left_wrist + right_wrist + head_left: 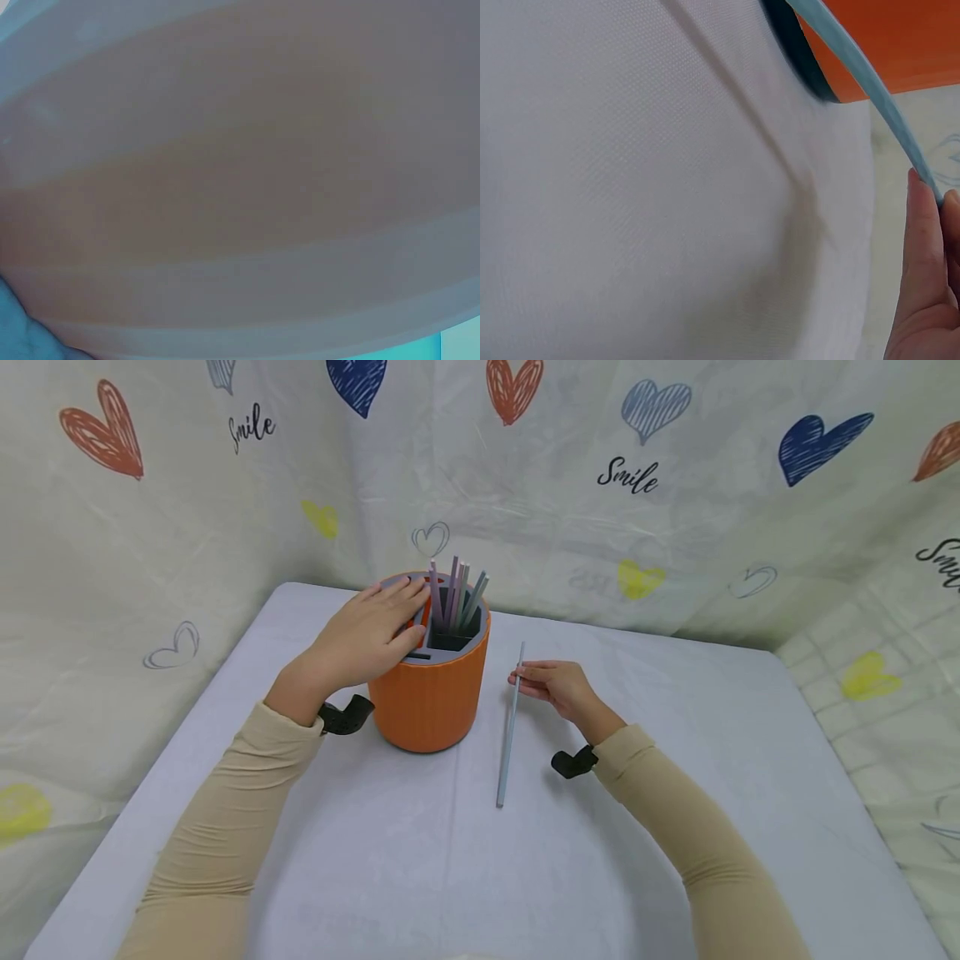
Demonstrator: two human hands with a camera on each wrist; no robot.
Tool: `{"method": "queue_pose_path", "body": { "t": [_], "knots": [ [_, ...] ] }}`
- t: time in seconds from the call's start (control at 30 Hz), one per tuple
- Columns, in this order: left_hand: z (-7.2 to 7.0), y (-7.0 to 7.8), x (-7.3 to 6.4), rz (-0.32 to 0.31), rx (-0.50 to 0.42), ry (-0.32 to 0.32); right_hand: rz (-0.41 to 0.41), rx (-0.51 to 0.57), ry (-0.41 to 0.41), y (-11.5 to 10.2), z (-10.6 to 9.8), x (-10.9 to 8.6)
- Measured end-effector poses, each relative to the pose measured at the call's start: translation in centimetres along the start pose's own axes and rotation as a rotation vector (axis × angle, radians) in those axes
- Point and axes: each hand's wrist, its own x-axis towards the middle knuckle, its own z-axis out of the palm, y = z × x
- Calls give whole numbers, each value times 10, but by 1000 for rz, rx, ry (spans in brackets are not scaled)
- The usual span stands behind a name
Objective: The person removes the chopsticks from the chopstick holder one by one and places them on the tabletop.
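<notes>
An orange round desk organizer (427,706) with a grey divided top stands upright on the table. Across the left part of its top rests my left hand (372,631), fingers extended. Several thin purple and grey-green sticks (454,597) lean in a compartment beside that hand. To the right of the organizer, my right hand (558,687) pinches a long light blue stick (508,743) near its upper end, between thumb and fingers. The stick (877,90) slants past the organizer's side in the right wrist view. A close, blurred surface fills the left wrist view.
A white cloth covers the table (360,868). Behind it hangs a pale curtain (547,552) printed with hearts and "Smile", which also runs along both sides. Each wrist wears a black camera mount (573,762).
</notes>
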Motion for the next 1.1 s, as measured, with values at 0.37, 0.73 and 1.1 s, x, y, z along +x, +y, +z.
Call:
{"method": "queue_pose_path", "body": {
  "t": [0.37,0.73,1.1],
  "knots": [
    [0,0,1,5,10,1,57,-26,-4,8,-2,12],
    [0,1,0,-1,-1,4,130,-66,72,24,1,27],
    [0,0,0,0,-10,4,108,-100,123,30,4,31]
  ]
}}
